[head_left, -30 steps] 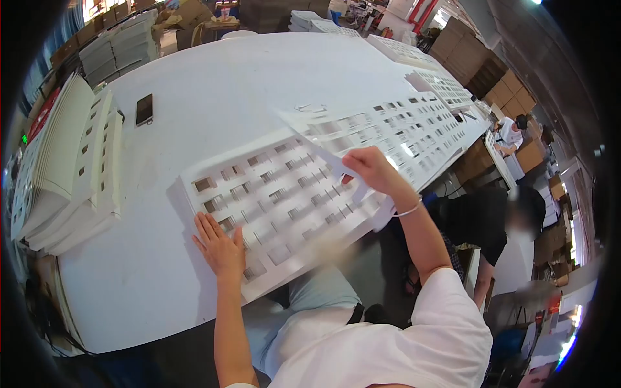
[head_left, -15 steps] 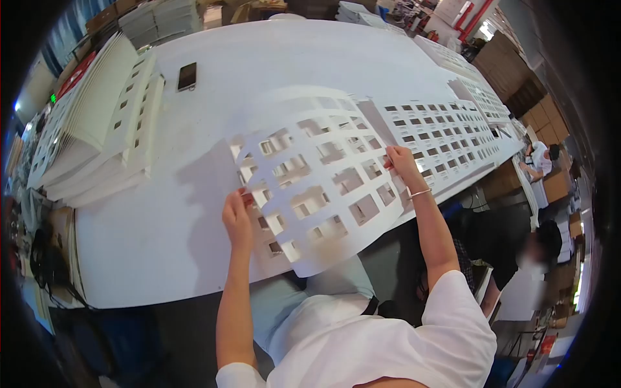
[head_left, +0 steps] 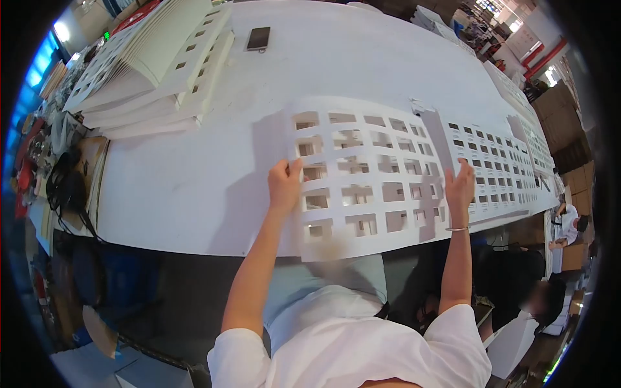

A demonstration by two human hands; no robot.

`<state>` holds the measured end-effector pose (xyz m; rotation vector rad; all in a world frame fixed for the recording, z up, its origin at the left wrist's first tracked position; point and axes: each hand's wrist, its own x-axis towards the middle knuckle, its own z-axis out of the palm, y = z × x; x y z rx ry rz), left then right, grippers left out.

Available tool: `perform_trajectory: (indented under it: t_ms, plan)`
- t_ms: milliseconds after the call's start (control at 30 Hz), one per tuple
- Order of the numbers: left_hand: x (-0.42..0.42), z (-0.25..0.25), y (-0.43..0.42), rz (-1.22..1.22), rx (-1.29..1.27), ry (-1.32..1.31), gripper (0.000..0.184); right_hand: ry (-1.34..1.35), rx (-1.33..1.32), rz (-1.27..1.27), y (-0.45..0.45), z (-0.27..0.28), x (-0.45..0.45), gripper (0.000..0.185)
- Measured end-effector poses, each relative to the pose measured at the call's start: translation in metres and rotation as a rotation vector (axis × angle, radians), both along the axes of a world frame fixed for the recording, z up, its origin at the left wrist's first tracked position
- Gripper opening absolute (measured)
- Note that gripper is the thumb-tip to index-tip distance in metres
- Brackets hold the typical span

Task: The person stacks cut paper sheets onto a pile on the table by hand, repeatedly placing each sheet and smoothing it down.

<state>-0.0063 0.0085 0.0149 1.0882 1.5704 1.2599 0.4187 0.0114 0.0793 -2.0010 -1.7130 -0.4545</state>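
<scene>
A white card sheet (head_left: 381,147) with rows of rectangular cut-outs lies before me on the table, slightly bowed. Through its openings more white cut card shows underneath. My left hand (head_left: 284,186) is at the sheet's left edge, its fingers curled and closed on that edge. Beside the right edge is my right hand (head_left: 460,187), thumb and fingers apart, with nothing seen held in it. Just past that hand lies another white sheet (head_left: 493,194) with rows of smaller slots.
A tall stack of folded white cut-out sheets (head_left: 155,84) stands at the left on the white table (head_left: 174,220). A phone (head_left: 259,39) lies near the back. More slotted sheets (head_left: 517,97) are at the far right. Two people sit along the right side.
The cut-out sheet, raised and tilted before, has come down flatter and square to me. My right hand has let go of its right edge. The view has shifted.
</scene>
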Motion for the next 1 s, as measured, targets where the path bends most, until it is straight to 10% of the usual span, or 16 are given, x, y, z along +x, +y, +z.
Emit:
perform_trajectory:
  t_ms: [167,333,767,1000]
  plan:
    - [0.005,0.006,0.0,0.025,-0.022,0.1,0.041,0.022,0.138,0.478,-0.035,0.038,-0.097,0.042]
    - [0.006,0.005,-0.002,0.046,-0.025,0.019,0.037,0.033,-0.325,1.155,-0.121,-0.001,-0.223,0.072]
    - [0.008,0.025,-0.003,0.047,-0.106,0.02,0.032,-0.008,-0.404,1.135,-0.119,-0.068,-0.239,0.075]
    - [0.007,0.036,0.047,0.014,0.479,0.954,0.066,-0.017,-0.449,1.12,-0.118,-0.07,-0.241,0.078]
